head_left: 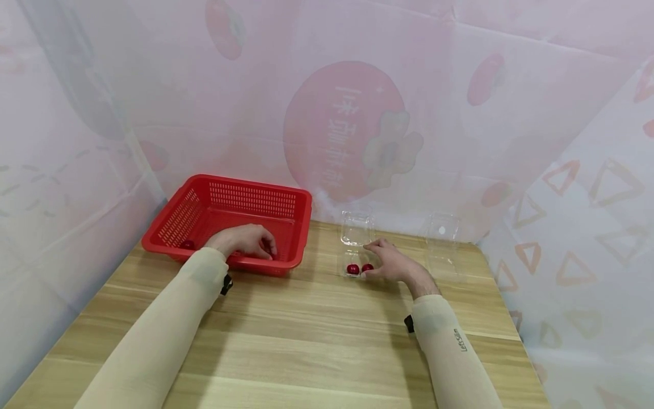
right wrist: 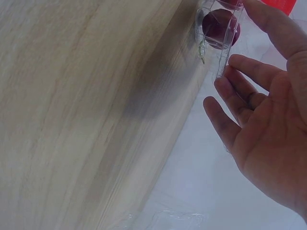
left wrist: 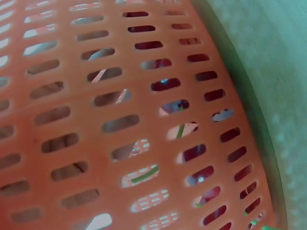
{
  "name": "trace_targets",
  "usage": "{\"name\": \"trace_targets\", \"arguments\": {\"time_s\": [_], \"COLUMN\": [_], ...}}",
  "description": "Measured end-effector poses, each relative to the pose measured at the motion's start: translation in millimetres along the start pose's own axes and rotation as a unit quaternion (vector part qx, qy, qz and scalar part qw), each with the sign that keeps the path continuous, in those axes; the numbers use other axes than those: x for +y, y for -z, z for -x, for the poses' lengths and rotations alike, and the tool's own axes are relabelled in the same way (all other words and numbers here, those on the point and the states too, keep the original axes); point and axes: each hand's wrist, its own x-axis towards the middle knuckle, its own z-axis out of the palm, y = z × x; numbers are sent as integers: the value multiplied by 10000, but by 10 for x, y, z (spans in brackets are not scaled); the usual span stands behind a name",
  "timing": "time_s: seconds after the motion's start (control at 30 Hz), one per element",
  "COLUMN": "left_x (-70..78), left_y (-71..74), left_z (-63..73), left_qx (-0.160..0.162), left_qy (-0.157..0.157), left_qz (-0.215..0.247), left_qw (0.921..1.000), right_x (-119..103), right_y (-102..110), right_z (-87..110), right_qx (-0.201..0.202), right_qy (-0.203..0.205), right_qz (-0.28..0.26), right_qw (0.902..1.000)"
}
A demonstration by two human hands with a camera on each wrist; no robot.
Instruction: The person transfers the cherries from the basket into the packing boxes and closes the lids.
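My left hand (head_left: 247, 240) reaches over the near rim into a red plastic basket (head_left: 252, 193), its fingers bent downward. What its fingertips hold is hidden, so I cannot tell. One dark red cherry (head_left: 188, 244) lies at the basket's left side. In the left wrist view, the slotted basket wall (left wrist: 81, 139) fills most of the picture, with dark red fruit and green stems behind its slots. My right hand (head_left: 390, 262) touches the right side of a small clear clamshell box (head_left: 357, 230) with relaxed, spread fingers. Two cherries (head_left: 352, 269) sit inside the box, whose lid stands raised.
Another clear clamshell box (head_left: 443, 230) stands open to the right, near the table's back edge. The wooden table (head_left: 306, 335) meets a printed cloth wall (head_left: 255, 113) at the back. Cloth also hangs at both sides.
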Motion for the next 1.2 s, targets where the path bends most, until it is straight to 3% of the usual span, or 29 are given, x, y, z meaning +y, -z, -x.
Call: {"name": "trace_targets", "arguments": {"time_s": [0.3,0.33,0.47,0.73,1.2], "left_x": [41,-47,-31,162,260], "left_y": [57,47,51,20,18], "left_z": [68,24,29,104,147], "left_qx": [237,289,501,1013,1715], "left_qy": [-218,-389,-477,-97,-174], "left_qz": [26,109,216,301,575], "left_qw": [9995,9988,9974,9944,9834], "right_x": [-3,-1,6,12,31], "right_y": [-10,-12,-13,-15,-20], "right_z": [0,-1,-3,-15,-21], "right_qx": [16,20,28,30,60], "right_qy": [6,13,6,61,90], "right_qz": [-29,-23,-35,13,35], "right_qw": [10000,10000,10000,10000,9999]}}
